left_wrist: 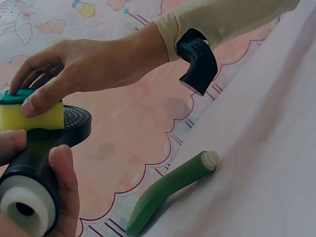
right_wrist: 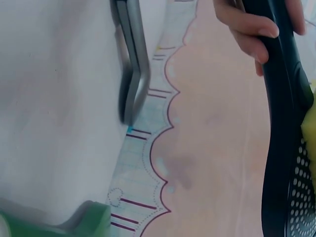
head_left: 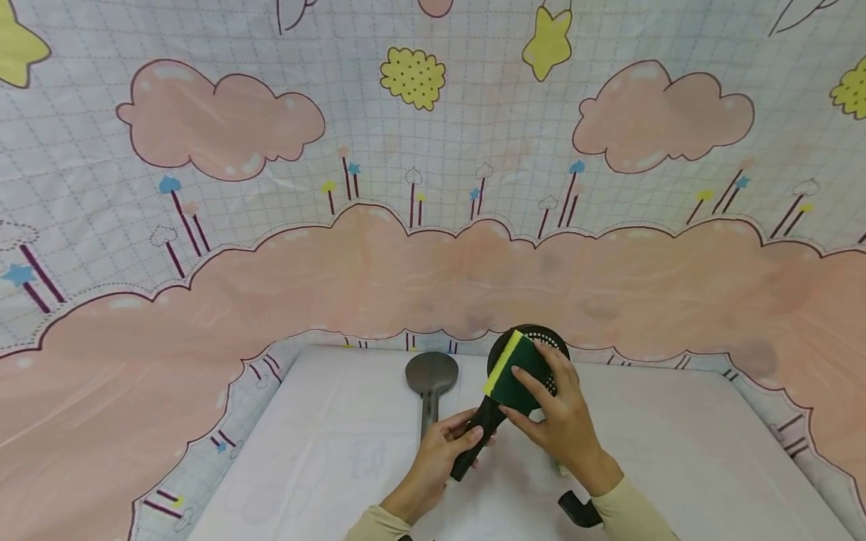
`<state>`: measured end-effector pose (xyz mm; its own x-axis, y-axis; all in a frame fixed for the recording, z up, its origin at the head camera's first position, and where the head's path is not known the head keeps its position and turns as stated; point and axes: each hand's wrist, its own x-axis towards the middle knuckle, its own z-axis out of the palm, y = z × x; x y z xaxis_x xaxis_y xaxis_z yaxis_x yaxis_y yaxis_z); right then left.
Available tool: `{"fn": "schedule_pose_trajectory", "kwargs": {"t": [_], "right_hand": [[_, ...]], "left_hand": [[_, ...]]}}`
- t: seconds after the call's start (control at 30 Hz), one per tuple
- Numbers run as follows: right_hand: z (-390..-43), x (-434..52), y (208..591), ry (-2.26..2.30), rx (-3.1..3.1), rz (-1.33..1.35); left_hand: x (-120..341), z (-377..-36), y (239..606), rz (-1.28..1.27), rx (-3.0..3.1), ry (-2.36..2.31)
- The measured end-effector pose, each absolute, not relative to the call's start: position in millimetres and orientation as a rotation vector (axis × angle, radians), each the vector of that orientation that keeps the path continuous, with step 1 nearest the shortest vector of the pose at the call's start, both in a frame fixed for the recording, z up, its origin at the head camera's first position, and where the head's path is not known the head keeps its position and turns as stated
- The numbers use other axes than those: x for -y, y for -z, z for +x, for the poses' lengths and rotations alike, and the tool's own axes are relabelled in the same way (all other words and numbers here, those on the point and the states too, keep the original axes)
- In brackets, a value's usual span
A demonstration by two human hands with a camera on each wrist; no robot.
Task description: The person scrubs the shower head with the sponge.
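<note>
A black shower head (head_left: pixel 482 434) with a round perforated face is held up above the white table. My left hand (head_left: pixel 436 454) grips its handle, and the pale hollow threaded end (left_wrist: pixel 27 202) faces the left wrist camera. In my right hand (head_left: pixel 567 417) is a sponge (head_left: pixel 522 379), yellow with a dark green scouring side. Thumb and fingers pinch it, and its yellow side lies against the perforated face (right_wrist: pixel 300 197). The sponge hides part of that face in the head view.
A grey shower head (head_left: pixel 431 373) lies on the table (head_left: pixel 325 428), left of the black one. A green curved handle (left_wrist: pixel 173 185) with a cream end lies near the right forearm; the right hand mostly hides it in the head view. Behind hangs a cloud-patterned cloth (head_left: pixel 406 278).
</note>
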<state>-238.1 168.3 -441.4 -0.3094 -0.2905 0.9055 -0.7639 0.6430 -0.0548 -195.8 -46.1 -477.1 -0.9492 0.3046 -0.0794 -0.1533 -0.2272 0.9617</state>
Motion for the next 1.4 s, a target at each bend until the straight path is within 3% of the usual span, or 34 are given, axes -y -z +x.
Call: {"fn": "schedule_pose_trajectory", "kwargs": {"t": [0.8,1.4], "right_hand": [[-246,-201,446,-0.624,1.920,0.678],[-231,-160,465,-0.679,1.932,0.758]], "left_hand": [[52,-192,475,0.142,-1.659,-2.323],[46,-200,472,0.127,-1.647,-2.391]]}}
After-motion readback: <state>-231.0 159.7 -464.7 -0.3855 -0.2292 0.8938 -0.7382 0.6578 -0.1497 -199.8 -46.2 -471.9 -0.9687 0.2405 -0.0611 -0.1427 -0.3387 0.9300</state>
